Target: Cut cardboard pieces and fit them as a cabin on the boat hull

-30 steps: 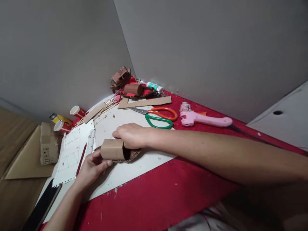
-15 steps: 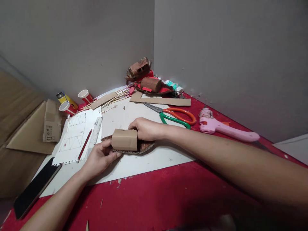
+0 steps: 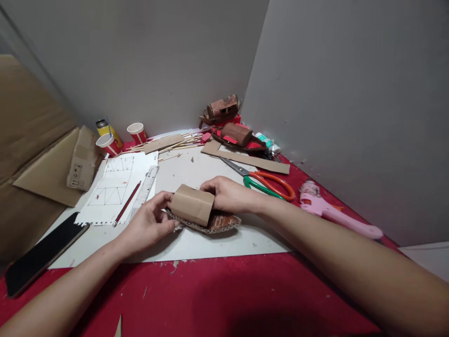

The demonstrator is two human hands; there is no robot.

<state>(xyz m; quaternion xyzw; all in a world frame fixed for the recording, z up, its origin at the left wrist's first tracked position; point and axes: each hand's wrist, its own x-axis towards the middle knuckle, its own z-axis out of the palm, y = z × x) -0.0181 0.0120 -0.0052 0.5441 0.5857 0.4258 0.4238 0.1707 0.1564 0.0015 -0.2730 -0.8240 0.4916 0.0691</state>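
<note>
A curved, plain brown cardboard cover [image 3: 192, 206] sits arched over a small cardboard boat hull [image 3: 224, 222] with a brown-painted inside and corrugated edge. My left hand [image 3: 154, 220] is closed around the hull's left end, thumb at the near edge and fingers by the cover's left side. From the right, my right hand [image 3: 228, 193] grips the far right edge of the cover; its fingertips are partly hidden behind the cardboard. The hull is tilted slightly, its right tip pointing toward the lower right, over a white board [image 3: 175, 173].
Scissors [image 3: 257, 180] and a pink glue gun [image 3: 336, 217] lie to the right. Two brown model boats [image 3: 224, 108] stand at the back, beside sticks and cardboard strips. On the left are a drawn sheet [image 3: 112, 187], pencil [image 3: 128, 203], ruler [image 3: 145, 189], phone [image 3: 45, 252] and paper cups [image 3: 136, 133].
The camera view has shifted and tilted. The hull and cover have turned a little, right end toward me, and more of the hull's painted inside shows on the right. Both hands keep their hold.
</note>
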